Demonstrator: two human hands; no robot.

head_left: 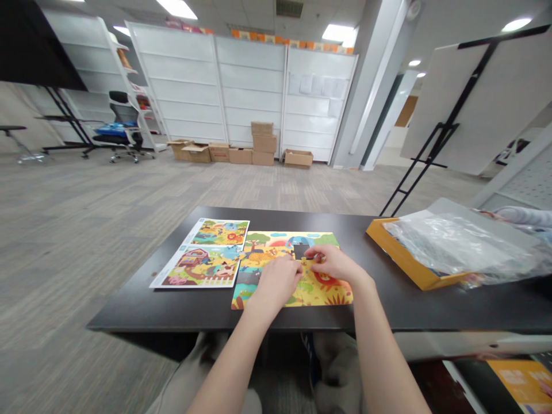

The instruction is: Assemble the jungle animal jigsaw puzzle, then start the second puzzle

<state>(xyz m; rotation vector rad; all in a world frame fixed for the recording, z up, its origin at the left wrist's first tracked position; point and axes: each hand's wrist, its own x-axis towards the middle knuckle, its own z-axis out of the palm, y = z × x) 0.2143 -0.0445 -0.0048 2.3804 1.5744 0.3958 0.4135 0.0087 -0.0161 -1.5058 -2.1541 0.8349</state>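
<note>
A colourful animal puzzle (259, 257) lies on the dark table, with a dark gap in its upper right part where the tabletop shows. My left hand (281, 277) rests on the middle of the puzzle, its fingertips at the lower left of the gap. My right hand (330, 263) is at the gap's right side, thumb and fingers bent towards each other; whether a piece is between them is too small to tell. Touching the puzzle's left side is a printed picture sheet (185, 257) with two animal scenes.
An orange box (399, 257) holding clear plastic wrap (448, 241) sits on the right of the table (172, 310). The near table edge runs just below the puzzle. Cardboard boxes (263, 144) stand on the floor far behind.
</note>
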